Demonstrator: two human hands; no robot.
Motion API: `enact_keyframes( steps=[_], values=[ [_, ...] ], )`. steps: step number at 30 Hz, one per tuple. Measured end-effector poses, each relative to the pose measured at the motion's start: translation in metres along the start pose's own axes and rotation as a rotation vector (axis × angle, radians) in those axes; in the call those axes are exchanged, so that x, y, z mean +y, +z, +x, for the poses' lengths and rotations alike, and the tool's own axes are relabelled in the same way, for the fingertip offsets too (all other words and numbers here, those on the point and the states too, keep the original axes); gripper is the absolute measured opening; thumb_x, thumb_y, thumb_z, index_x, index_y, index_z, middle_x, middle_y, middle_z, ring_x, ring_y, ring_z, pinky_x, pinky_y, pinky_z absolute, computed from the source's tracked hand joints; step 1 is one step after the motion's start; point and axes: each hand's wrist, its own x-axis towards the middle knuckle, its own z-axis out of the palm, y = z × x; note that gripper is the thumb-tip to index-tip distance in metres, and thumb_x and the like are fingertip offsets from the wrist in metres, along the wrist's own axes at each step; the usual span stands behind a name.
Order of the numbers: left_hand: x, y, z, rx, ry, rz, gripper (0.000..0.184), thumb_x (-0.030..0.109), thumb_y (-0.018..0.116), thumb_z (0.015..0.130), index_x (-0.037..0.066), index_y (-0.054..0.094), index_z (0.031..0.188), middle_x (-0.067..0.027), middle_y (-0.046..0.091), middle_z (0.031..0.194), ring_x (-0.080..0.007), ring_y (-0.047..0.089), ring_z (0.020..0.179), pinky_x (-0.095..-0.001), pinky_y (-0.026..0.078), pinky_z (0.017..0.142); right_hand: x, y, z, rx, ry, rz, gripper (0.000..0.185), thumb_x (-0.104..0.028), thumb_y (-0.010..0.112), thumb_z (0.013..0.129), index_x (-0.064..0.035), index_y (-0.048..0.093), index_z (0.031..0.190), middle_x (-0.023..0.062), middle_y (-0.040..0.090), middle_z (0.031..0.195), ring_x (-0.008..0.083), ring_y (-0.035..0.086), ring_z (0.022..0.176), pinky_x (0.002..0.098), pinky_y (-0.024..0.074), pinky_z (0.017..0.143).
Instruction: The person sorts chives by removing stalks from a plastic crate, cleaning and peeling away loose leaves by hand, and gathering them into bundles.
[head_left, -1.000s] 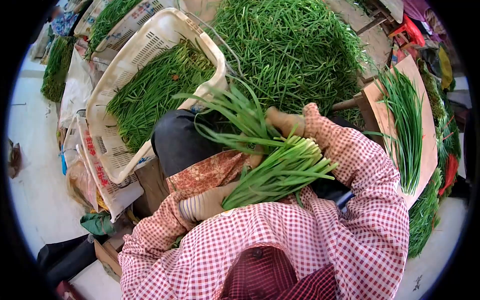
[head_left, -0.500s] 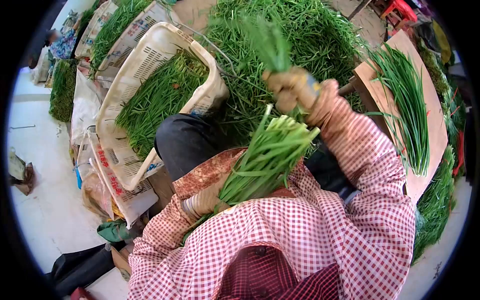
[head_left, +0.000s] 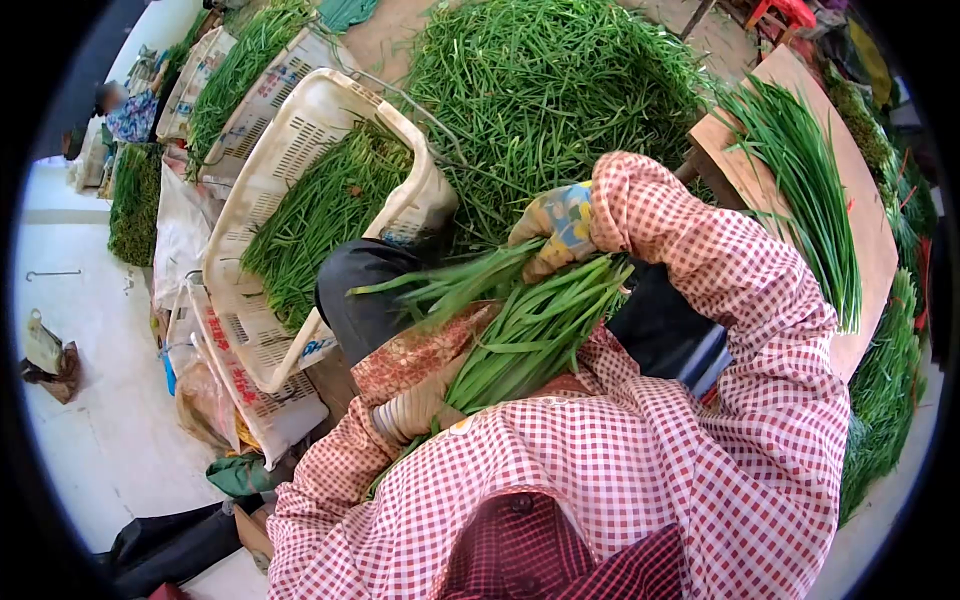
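Note:
Across my lap lies a thick bunch of garlic chives (head_left: 535,335), its cut ends toward the upper right. My left hand (head_left: 418,408), in a pale glove, is closed around the lower left part of the bunch; its fingers are mostly hidden under the leaves. Just above the bunch's cut ends is my right hand (head_left: 555,232), in a patterned glove with blue and yellow marks. Its fingers are closed on a smaller clump of garlic chives (head_left: 450,285), whose leaves stretch left over my knee and are blurred.
A large heap of loose chives (head_left: 560,90) covers the floor ahead. To the left stands a white plastic basket (head_left: 215,245) with chives inside. On the right, a board (head_left: 868,225) carries a laid-out bundle of chives (head_left: 805,190). Another person (head_left: 130,115) is at the far left.
My right hand has come down toward my lap, and the clump in it now points left instead of up. My left hand still holds the bunch in nearly the same place.

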Motion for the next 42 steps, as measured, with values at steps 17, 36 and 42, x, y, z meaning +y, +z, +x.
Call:
enact_keyframes(
  steps=[17,36,42],
  values=[
    [-0.069,-0.046,-0.054,0.135,0.114,-0.387,0.079,0.011,0.073,0.069,-0.001,0.035,0.138,-0.0195,0.055,0.125,-0.0297,0.059,0.106,-0.0410,0.046,0.094,0.099,-0.016,-0.031,1.338,0.114,1.072,0.034,-0.034,0.067,0.086,-0.0065,0.057,0.103,0.0077,0.069,0.090,0.0092,0.057,0.053,0.0242,0.0471,0.045],
    [-0.019,0.010,-0.025,0.410,0.016,-0.566,0.079,0.006,0.073,0.067,0.001,0.037,0.137,-0.0151,0.052,0.128,-0.0277,0.055,0.111,-0.0406,0.044,0.096,-0.009,0.050,0.018,0.535,0.188,0.303,0.073,-0.035,0.074,0.069,-0.0008,0.045,0.128,0.0180,0.061,0.115,0.0287,0.059,0.107,0.0361,0.0464,0.090],
    [-0.016,0.004,-0.024,0.391,-0.114,-0.439,0.081,0.006,0.074,0.066,0.002,0.038,0.138,-0.0123,0.052,0.128,-0.0254,0.052,0.115,-0.0380,0.040,0.100,0.084,0.088,0.085,0.379,-0.761,0.969,0.015,-0.015,0.069,0.077,-0.0019,0.063,0.082,0.0094,0.061,0.086,0.0191,0.053,0.072,0.0381,0.0424,0.069]
  ],
)
